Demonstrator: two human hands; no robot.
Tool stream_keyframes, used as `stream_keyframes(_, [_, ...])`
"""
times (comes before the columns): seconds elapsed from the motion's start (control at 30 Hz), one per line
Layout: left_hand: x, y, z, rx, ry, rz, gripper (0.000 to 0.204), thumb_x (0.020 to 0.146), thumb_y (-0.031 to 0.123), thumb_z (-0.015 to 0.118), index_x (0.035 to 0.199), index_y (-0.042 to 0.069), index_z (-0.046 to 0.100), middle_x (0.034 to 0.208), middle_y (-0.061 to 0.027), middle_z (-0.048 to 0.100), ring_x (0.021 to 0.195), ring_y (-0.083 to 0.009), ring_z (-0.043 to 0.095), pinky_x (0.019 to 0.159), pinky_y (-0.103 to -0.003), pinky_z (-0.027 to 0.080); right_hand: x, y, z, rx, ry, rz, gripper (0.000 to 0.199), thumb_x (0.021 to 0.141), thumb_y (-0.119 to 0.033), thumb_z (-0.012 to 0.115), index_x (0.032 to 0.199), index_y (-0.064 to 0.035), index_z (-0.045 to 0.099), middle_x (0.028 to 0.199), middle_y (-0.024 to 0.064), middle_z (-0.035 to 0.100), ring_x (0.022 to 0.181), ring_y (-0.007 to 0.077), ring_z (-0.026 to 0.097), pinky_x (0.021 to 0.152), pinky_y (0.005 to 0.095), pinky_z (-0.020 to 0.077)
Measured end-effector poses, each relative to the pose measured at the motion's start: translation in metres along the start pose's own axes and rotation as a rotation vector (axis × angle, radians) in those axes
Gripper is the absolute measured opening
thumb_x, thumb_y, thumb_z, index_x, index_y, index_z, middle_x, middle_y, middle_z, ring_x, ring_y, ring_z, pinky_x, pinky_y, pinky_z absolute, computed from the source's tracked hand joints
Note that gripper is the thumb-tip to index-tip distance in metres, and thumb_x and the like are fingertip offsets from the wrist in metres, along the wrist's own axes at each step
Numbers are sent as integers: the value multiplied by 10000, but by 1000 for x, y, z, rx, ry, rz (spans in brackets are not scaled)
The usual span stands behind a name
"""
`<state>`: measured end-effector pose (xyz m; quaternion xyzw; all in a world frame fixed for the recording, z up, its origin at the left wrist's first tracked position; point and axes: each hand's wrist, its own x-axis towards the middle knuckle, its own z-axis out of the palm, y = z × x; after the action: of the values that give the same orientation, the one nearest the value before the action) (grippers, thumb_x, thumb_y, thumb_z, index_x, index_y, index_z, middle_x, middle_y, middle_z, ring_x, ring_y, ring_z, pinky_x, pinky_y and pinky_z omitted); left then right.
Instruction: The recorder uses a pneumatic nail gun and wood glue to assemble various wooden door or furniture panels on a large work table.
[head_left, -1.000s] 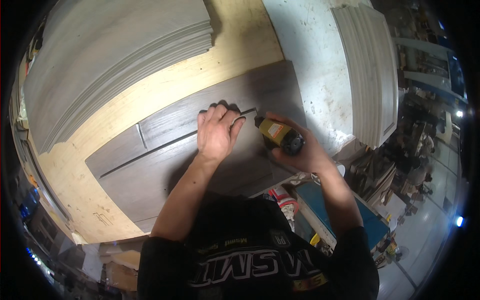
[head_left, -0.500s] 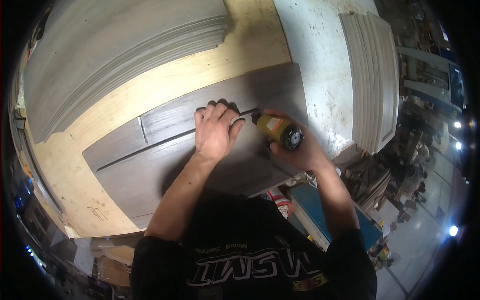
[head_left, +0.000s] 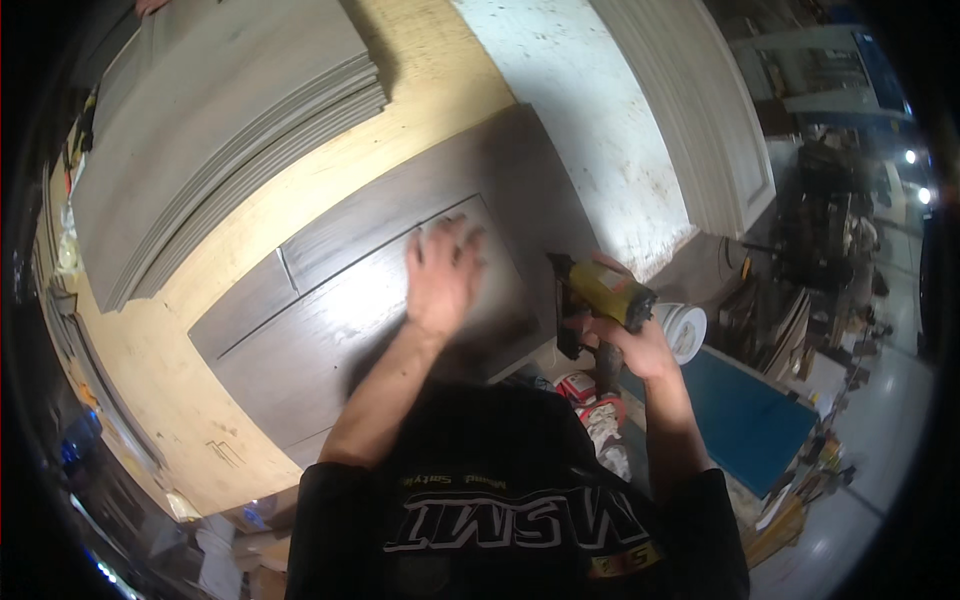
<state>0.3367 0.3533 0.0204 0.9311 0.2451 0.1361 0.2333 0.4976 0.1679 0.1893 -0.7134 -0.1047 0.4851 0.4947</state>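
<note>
The right hand [head_left: 638,345], grip round the nail gun [head_left: 608,293], has moved away from the spread left hand [head_left: 441,277].

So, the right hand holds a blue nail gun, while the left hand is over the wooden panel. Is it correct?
Not blue: the head view shows a mainly yellow nail gun. The right hand does hold it, and the left hand is over the wooden panel.

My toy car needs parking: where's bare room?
Stained white surface between the flat brown wooden panel and the grey wooden stack at right; yellow plywood bordering the brown panel's left end. It's crowded around the right hand: yellow handheld tool, round white container.
</note>
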Motion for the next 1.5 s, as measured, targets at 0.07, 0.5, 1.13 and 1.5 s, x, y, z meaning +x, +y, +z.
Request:
stream_keyframes(0.07, [-33,32,-2,-29,-126,129,581,891,320,737,1410,110,579,1513,-129,453,1441,-359,383,1175,-651,262,-32,24,-12,261,54,63,671,820,54,685,1455,45,465,1234,130,642,795,161,678,705,297,550])
stream_keyframes(0.5, [-101,63,35,145,-155,204,646,931,360,647,1513,123,500,1621,-85,414,1548,-343,274,1233,-684,159,-60,90,-38,-135,-43,-82,655,859,-76,764,1466,-102,521,1071,5,665,722,57,568,611,237,474])
stream_keyframes(1.13, [-103,71,27,25,10,67,640,832,355,750,1382,68,595,1529,-191,480,1495,-396,345,1245,-521,290,-6,78,-18,-245,-246,-39,588,866,-70,713,1426,-77,533,903,19,645,568,99,556,502,283,464])
stream_keyframes(1.5, [-105,69,29,19,-9,62,647,847,377,738,1402,80,587,1549,-185,462,1504,-395,332,1252,-531,261,-12,75,-17,-198,-181,-26,647,856,-78,727,1458,-56,494,953,46,651,537,119,552,468,284,444])
